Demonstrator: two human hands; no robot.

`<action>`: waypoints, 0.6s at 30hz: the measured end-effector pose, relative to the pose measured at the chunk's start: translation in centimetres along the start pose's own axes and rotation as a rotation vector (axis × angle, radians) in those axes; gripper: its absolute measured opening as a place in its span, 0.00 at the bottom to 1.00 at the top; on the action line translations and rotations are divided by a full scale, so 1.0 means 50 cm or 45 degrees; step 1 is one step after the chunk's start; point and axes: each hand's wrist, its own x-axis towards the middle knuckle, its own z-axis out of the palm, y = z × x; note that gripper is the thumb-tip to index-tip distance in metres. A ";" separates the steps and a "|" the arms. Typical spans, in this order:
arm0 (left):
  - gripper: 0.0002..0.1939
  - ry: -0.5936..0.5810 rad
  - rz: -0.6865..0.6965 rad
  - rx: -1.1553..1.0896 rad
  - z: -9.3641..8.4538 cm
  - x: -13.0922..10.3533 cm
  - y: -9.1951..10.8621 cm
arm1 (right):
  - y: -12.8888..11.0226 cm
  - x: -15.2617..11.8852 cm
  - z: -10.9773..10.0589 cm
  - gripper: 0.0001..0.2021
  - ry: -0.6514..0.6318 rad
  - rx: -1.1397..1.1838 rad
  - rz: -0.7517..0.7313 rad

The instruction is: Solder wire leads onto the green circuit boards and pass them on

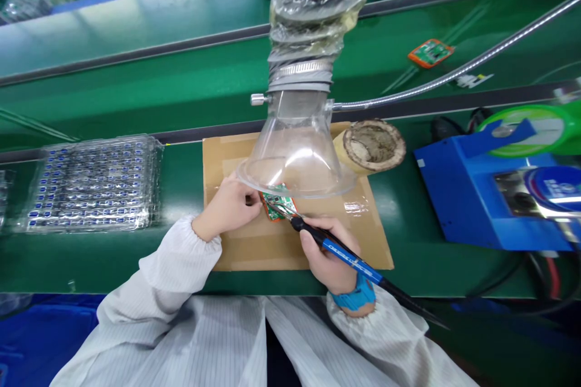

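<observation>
My right hand (333, 254) grips a blue and black soldering iron (349, 259) like a pen, with a blue band round the wrist. The iron's tip reaches over a green circuit board (280, 201) with orange edges, lying on a sheet of cardboard (254, 248). At the board's left edge, my left hand (233, 205) has its thumb and forefinger closed in a pinch; whatever lies between them is too small to make out. A clear fume extraction hood (297, 160) hangs just above and partly covers the far side of the board.
Stacked clear plastic trays (91, 184) with small blue-marked parts stand at left. Behind the hood's right side is a crusted, hollow roll (374, 145). A blue soldering machine with a green reel (481, 181) stands at right. Another board (430, 52) lies on the green strip beyond.
</observation>
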 end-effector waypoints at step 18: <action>0.09 -0.094 0.022 0.112 -0.009 -0.012 -0.002 | 0.052 0.004 -0.047 0.09 0.517 0.047 0.106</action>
